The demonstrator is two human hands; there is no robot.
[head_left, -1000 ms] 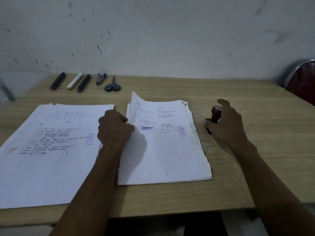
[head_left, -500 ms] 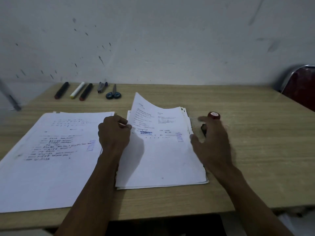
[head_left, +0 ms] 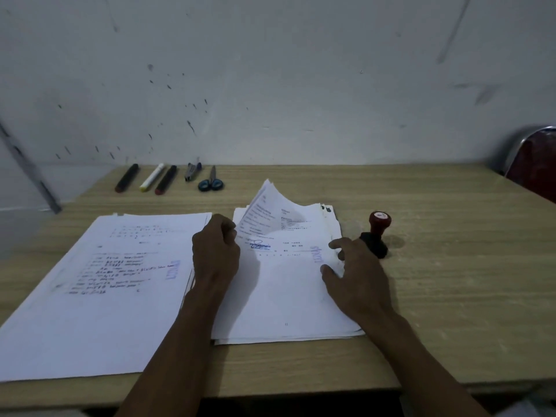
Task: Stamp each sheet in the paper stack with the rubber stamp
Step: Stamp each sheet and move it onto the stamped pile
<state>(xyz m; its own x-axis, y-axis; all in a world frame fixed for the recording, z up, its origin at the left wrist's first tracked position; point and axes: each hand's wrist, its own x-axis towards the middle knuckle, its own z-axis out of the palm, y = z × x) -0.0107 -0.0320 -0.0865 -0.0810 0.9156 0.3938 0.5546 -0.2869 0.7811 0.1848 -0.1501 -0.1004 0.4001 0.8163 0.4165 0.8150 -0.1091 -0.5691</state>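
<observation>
A paper stack (head_left: 288, 299) lies in the middle of the wooden table (head_left: 451, 281). Its top sheet carries a blue stamp mark near the right edge, and its upper left corner curls up. My left hand (head_left: 215, 251) pinches that left edge with curled fingers. My right hand (head_left: 356, 275) rests on the stack's right edge, fingers spread and fairly straight. The rubber stamp (head_left: 376, 234), red handle on a black base, stands upright on the table just right of the stack, free of my hand. A second pile of stamped sheets (head_left: 99, 293) lies to the left.
Three markers (head_left: 147, 177), a small dark tool (head_left: 192, 171) and blue-handled scissors (head_left: 211, 180) line the table's far edge by the wall. A red chair back (head_left: 535, 164) shows at the far right. Bare tabletop lies right of the stamp.
My right hand let go of the stamp and moved left onto the stack's right edge. The stamp now stands alone. My left hand lifted the top sheet's left corner higher.
</observation>
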